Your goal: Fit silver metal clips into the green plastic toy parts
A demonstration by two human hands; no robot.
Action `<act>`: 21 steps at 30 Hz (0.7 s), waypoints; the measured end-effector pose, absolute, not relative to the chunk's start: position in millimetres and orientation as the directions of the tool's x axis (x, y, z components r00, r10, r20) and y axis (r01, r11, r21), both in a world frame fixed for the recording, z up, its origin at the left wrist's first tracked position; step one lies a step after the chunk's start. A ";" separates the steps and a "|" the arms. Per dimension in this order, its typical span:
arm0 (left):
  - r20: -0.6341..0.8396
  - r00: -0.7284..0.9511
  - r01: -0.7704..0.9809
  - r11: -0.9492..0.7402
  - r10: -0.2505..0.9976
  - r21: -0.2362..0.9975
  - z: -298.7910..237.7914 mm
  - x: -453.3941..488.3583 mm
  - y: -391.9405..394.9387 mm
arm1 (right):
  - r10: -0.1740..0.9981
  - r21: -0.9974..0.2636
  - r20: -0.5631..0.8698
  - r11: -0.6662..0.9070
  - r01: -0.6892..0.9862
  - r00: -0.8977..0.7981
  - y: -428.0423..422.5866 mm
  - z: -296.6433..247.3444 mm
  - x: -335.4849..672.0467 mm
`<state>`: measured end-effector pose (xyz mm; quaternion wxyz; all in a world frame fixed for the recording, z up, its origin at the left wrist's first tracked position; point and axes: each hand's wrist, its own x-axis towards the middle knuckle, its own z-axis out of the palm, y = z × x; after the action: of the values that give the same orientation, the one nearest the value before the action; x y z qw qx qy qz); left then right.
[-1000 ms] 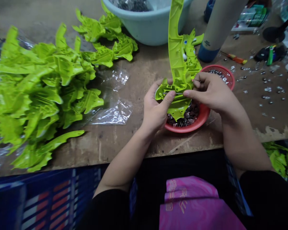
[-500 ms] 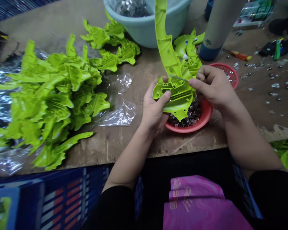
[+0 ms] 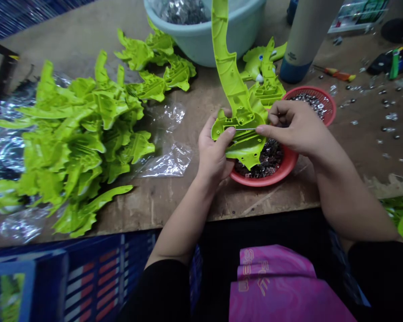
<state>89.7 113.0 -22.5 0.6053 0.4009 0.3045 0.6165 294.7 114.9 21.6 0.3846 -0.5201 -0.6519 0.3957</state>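
My left hand (image 3: 216,145) grips a lime-green plastic shell half (image 3: 233,85), its ribbed inner side facing up and its long curved neck pointing away from me. The left thumb presses on the inside of the shell near a slot. Between the thumb and fingers of my right hand (image 3: 292,125) is a thin metal rod (image 3: 245,129), lying level across the shell's inner ribs with its far end by my left thumb. Below the shell stands a red bowl (image 3: 284,170) of small dark and shiny metal parts, partly hidden by the shell.
A heap of lime-green shells (image 3: 80,134) covers the left, beside clear plastic bags (image 3: 169,158). Behind are a pale blue basin (image 3: 195,38) and a grey bottle (image 3: 307,40). A red basket (image 3: 329,107), a screwdriver (image 3: 337,73) and scattered small clear pieces lie right.
My right hand has moved slightly down and left, bringing the rod from a tilt near the shell's upper part to lie level across its ribs. My left hand keeps its hold.
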 end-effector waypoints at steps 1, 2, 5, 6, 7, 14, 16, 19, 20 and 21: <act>0.130 0.044 -0.495 -0.091 0.991 0.864 -23.1 90.1 113.1 | 0.984 -0.908 0.092 0.146 0.393 -0.154 114.4 21.7 293.8; 0.135 0.040 -0.489 -0.098 0.990 0.867 -23.7 90.1 113.5 | 0.985 -0.900 0.098 0.149 0.410 -0.142 114.0 21.8 293.0; 0.147 0.060 -0.482 -0.100 0.987 0.870 -24.9 88.7 116.3 | 0.987 -0.904 0.115 0.152 0.400 -0.115 114.1 21.1 291.0; 0.144 0.078 -0.485 -0.089 0.987 0.870 -24.8 87.9 117.4 | 0.988 -0.920 0.115 0.145 0.364 -0.102 114.3 20.6 290.4; 0.138 0.098 -0.489 -0.074 0.986 0.869 -24.6 87.2 118.4 | 0.990 -0.939 0.109 0.131 0.317 -0.086 114.5 20.0 289.8; 0.103 0.086 -0.427 -0.056 0.991 0.902 -23.6 85.8 118.5 | 0.997 -0.984 0.083 0.080 0.161 0.006 110.7 16.1 281.6; 0.099 0.051 -0.430 -0.068 0.994 0.900 -23.0 86.3 117.3 | 0.996 -0.988 0.081 0.077 0.134 0.027 110.7 15.0 280.4; 0.084 0.043 -0.470 -0.054 0.996 0.881 -21.0 88.0 116.8 | 0.998 -0.993 0.062 0.059 0.098 0.031 111.5 14.5 280.7; 0.073 0.036 -0.478 -0.047 0.997 0.877 -20.4 89.0 117.2 | 0.998 -0.994 0.057 0.054 0.095 0.025 111.5 14.7 281.2; 0.060 0.022 -0.479 -0.042 0.998 0.877 -20.0 90.0 117.9 | 0.998 -0.994 0.055 0.053 0.094 0.014 111.3 14.8 281.8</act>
<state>90.0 117.9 -20.0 0.6034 0.3831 0.3388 0.6118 281.8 111.3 14.8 0.4935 -0.5133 -0.5321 0.4581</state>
